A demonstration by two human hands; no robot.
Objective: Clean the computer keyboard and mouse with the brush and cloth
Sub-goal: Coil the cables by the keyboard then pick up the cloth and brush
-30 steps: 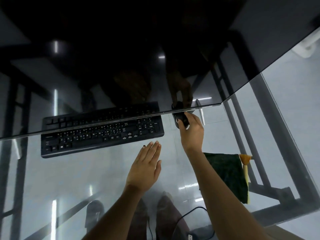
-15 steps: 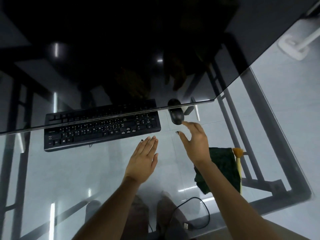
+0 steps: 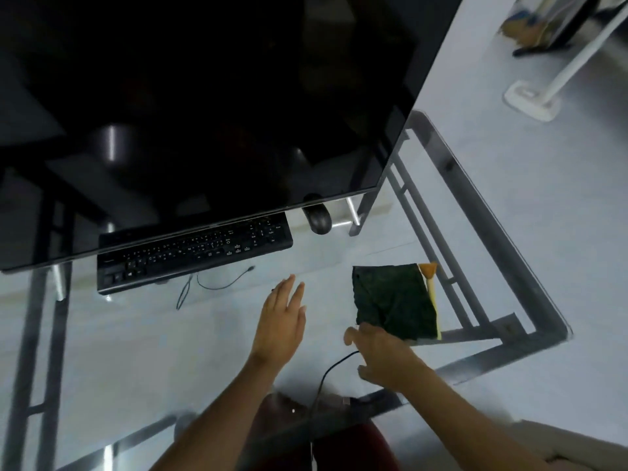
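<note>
A black keyboard lies on the glass desk, partly under the edge of a large dark monitor. To its right sits a black mouse, untouched. A dark green cloth lies flat at the right, with a brush of pale handle and orange bristles along its right edge. My left hand rests flat on the glass, fingers together, holding nothing. Fingers spread, my right hand hovers at the cloth's near corner; whether it touches the cloth I cannot tell.
The big dark monitor overhangs the back of the glass desk. A thin black cable runs near my right hand; another thin cable trails from the keyboard. The desk's metal frame and right edge are close. A white stand is on the floor.
My right hand let go of the mouse and pulled back and to the right, down to the cloth's near corner. The view shifted right. My left hand stayed flat.
</note>
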